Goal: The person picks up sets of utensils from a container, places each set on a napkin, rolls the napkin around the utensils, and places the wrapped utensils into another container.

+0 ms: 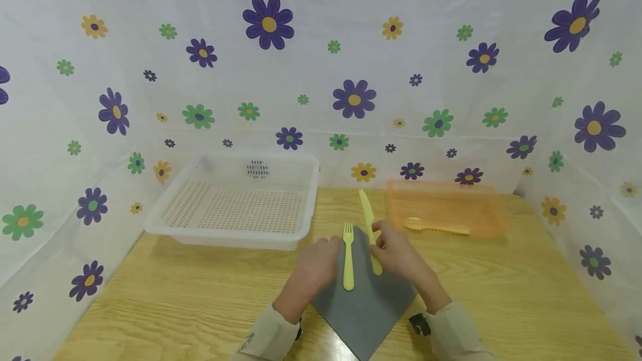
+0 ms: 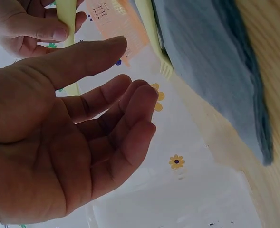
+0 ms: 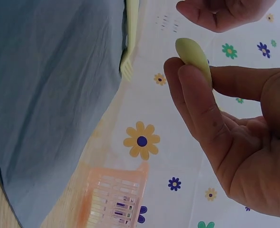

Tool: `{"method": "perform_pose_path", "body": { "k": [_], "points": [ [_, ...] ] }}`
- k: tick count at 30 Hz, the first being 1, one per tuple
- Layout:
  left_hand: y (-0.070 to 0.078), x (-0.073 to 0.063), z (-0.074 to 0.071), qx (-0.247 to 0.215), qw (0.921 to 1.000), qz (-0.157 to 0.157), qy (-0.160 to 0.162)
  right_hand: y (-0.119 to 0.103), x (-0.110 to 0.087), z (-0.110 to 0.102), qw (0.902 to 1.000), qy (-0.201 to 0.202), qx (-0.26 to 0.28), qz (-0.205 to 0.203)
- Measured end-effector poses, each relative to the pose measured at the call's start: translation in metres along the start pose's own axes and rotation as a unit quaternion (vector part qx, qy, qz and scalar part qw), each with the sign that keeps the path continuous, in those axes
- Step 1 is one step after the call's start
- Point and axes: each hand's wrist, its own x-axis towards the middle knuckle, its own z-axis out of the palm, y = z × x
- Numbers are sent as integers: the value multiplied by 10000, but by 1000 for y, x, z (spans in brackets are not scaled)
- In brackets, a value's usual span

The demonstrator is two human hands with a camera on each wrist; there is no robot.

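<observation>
A pale yellow knife (image 1: 368, 213) is pinched between the thumb and fingers of my right hand (image 1: 399, 255), its blade pointing away over the folded grey napkin (image 1: 363, 313). In the right wrist view, the knife's rounded handle end (image 3: 192, 52) sticks out past the fingertips. On the napkin lies a matching yellow fork (image 1: 348, 263), tines toward the back. Just left of that fork is my left hand (image 1: 317, 266); its fingers are loosely bent with nothing between them, as the left wrist view of the hand (image 2: 82, 137) shows.
A white perforated basket (image 1: 228, 238) stands at the back left of the wooden table (image 1: 210, 294). At the back right is a shallow orange basket (image 1: 451, 194) with a yellow spoon (image 1: 415, 223) in it. A flower-patterned sheet (image 1: 311, 60) encloses the back and sides.
</observation>
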Motion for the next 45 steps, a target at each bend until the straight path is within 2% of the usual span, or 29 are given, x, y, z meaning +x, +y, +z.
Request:
{"method": "perform_pose_path", "body": {
  "k": [15,21,29,38,42,45],
  "points": [
    [2,3,10,241,9988,-325,-291,-6,-7,12,9976,-442,-531,73],
    [2,3,13,244,9990,-231,-289,-5,-7,14,9963,-632,-568,93],
    [1,3,15,-53,9995,-97,-310,-2,-8,14,9952,-768,-569,-202],
    [2,3,18,-127,9975,-108,-681,5,-4,20,9900,-978,-904,-455],
    [0,3,18,-101,9975,-90,-687,9,1,24,9869,-1215,-966,-445],
    [-2,3,18,-50,9975,-36,-699,10,3,23,9862,-1385,-866,-278]
  ]
}}
